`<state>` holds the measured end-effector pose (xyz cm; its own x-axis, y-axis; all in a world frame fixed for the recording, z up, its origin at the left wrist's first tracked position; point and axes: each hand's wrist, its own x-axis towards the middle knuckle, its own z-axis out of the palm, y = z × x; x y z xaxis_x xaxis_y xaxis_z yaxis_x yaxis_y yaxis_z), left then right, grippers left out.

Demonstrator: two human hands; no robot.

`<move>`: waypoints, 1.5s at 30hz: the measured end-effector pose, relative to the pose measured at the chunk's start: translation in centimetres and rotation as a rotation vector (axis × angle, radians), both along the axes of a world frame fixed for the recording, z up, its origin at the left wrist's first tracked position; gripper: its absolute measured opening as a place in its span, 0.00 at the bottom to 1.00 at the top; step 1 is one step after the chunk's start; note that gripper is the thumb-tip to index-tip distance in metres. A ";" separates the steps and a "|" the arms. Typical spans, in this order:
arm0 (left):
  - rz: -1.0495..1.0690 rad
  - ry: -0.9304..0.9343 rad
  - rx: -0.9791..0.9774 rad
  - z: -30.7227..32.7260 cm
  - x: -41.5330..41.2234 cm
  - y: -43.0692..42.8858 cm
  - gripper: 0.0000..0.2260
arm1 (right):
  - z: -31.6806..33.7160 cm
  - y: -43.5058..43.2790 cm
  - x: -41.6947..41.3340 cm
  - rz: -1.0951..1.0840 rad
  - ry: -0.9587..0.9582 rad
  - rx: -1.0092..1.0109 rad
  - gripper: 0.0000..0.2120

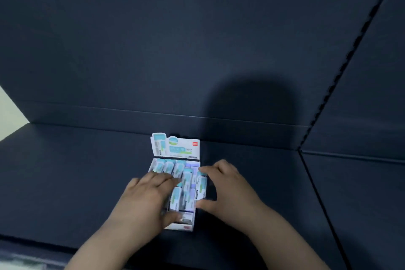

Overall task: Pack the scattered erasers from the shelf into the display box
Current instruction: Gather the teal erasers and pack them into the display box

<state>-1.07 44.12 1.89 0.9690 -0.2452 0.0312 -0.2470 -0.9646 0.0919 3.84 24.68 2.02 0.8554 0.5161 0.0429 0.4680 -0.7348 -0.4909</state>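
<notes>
Left grip (151, 195), open, presses flat on packed erasers (168, 167); right grip (225, 184) pinches one eraser (201, 186) at the display box (184, 226) wall; forcing it could pop neighbours.

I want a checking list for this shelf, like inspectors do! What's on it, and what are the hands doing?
Surface: dark shelf; the box stands on it.
Job's things: box open, lid flap upright; erasers in rows inside; one eraser at the box's right edge; none seen loose on the shelf.
Clutter: nothing seen.
Hands: left hand lies flat on the erasers; right hand pinches the eraser.
Cables: nothing seen.
Surroundings: dark back panel with a shadow on it; another shelf section to the right.
</notes>
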 end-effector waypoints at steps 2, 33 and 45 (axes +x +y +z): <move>-0.052 -0.010 -0.011 -0.1 1.1 0.9 0.33 | 0.3 1.7 0.8 -0.042 0.002 -0.024 0.34; -0.237 -0.097 -0.002 1.2 2.7 -11.3 0.27 | -0.3 -7.9 -2.3 -0.208 -0.016 -0.086 0.30; -0.207 0.004 -0.052 0.9 2.1 -34.6 0.28 | 0.6 -32.1 -3.2 -0.257 0.024 -0.174 0.31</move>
<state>1.03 9.52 2.79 0.8983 -0.4370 0.0458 -0.4388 -0.8873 0.1418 0.62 -7.43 2.64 0.9587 0.2802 -0.0495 0.2452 -0.9018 -0.3558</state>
